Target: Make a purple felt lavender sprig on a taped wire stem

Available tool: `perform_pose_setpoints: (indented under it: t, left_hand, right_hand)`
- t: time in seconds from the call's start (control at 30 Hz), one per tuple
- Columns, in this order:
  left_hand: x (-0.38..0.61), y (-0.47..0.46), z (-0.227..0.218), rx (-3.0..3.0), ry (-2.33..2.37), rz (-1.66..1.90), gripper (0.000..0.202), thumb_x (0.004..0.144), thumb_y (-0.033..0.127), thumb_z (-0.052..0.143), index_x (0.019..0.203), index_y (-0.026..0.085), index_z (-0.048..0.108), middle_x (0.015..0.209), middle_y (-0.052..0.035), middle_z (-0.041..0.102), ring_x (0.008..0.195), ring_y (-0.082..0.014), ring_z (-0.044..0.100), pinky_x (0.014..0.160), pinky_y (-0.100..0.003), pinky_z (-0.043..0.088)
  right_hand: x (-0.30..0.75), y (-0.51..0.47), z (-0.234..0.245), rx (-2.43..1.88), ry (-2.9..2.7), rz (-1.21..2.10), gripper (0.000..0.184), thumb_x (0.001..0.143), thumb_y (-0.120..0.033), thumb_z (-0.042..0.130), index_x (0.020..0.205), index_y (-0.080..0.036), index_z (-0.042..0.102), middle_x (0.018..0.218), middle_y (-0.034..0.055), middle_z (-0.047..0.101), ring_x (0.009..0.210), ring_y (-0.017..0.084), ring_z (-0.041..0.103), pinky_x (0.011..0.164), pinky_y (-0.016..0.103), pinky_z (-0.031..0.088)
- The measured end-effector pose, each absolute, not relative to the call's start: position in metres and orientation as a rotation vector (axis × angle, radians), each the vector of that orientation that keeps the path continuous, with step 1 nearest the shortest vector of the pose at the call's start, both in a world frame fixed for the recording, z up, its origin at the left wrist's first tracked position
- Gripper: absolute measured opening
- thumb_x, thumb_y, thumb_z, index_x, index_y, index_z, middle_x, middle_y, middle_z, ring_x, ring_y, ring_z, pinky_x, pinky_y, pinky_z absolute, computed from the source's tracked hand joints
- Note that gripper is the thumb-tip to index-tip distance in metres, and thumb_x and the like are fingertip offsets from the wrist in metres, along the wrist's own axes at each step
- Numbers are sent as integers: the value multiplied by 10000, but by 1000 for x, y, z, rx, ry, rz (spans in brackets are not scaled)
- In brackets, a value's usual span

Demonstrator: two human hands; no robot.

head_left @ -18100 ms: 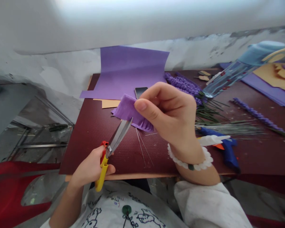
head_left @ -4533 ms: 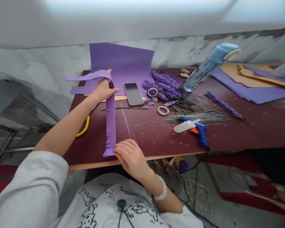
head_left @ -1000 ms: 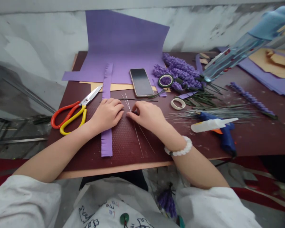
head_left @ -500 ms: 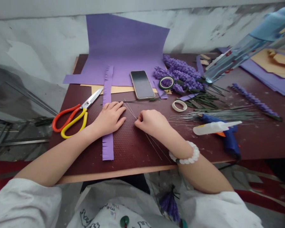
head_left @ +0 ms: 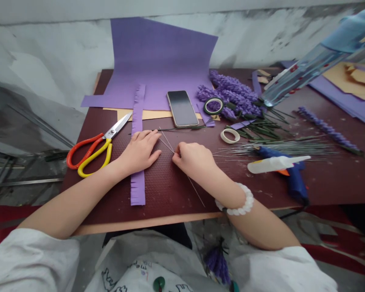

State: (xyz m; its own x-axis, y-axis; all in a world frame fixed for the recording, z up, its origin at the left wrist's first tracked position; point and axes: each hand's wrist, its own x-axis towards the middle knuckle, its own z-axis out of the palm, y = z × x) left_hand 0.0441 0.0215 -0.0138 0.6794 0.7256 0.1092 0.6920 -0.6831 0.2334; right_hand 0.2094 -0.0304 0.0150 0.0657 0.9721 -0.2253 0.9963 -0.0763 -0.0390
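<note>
My left hand (head_left: 142,150) lies flat, fingers stretched out, across a fringed strip of purple paper (head_left: 138,188) on the dark red table. A little to its right, my right hand (head_left: 193,158) is closed in a pinch on thin wires (head_left: 196,190). Their upper ends cross and point up and left toward my left fingertips; a lower end slants down and right. How many wires are in the pinch I cannot tell. A green stem (head_left: 182,129) lies just beyond both hands. Scissors (head_left: 109,136) with red and yellow handles rest left of the strip.
Behind my hands are a phone (head_left: 182,108) and a large purple sheet (head_left: 161,61). To the right lie purple flower spikes (head_left: 235,91), tape rolls (head_left: 230,136), loose wires (head_left: 307,147), a glue bottle (head_left: 270,164) and a blue glue gun (head_left: 296,182). A clear bottle (head_left: 307,67) stands behind them.
My right hand and wrist have shifted slightly, and the wire ends in it spread differently, with one lower end less visible. My left hand stays in nearly the same place on the strip.
</note>
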Motion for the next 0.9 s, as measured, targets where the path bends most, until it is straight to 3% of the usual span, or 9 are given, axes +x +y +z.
perform_pose_setpoints:
  t: [0.17, 0.37, 0.57, 0.9]
  left_hand:
    - [45, 22, -13, 2704, 1154, 313, 530, 892, 294, 460, 1371, 71, 419, 1401, -169, 494, 1307, -294, 421, 1104, -455, 300]
    - [44, 22, -15, 2679, 1179, 348, 581, 876, 314, 487, 1390, 63, 384, 1380, -183, 499, 1302, -291, 426, 1109, -451, 302]
    - [43, 23, -16, 2654, 1185, 388, 592, 870, 319, 495, 1392, 64, 379, 1345, -188, 515, 1287, -290, 443, 1106, -450, 312]
    - [45, 22, -17, 2657, 1221, 400, 604, 866, 323, 494, 1397, 64, 366, 1336, -179, 526, 1272, -287, 456, 1094, -444, 334]
  right_hand:
    - [212, -27, 15, 2215, 2039, -366, 235, 806, -242, 454, 848, -157, 669, 880, 137, 708, 861, 305, 675, 639, 322, 410]
    - [223, -23, 16, 2204, 2164, -594, 160, 764, -263, 504, 728, -182, 638, 799, 89, 711, 791, 240, 660, 632, 295, 382]
    - [224, -25, 17, 2224, 2132, -529, 219, 818, -365, 535, 865, -190, 660, 899, 89, 723, 865, 273, 664, 663, 316, 396]
    - [211, -27, 15, 2187, 2076, -346, 259, 866, -210, 426, 942, -139, 663, 932, 142, 707, 890, 294, 679, 680, 333, 457]
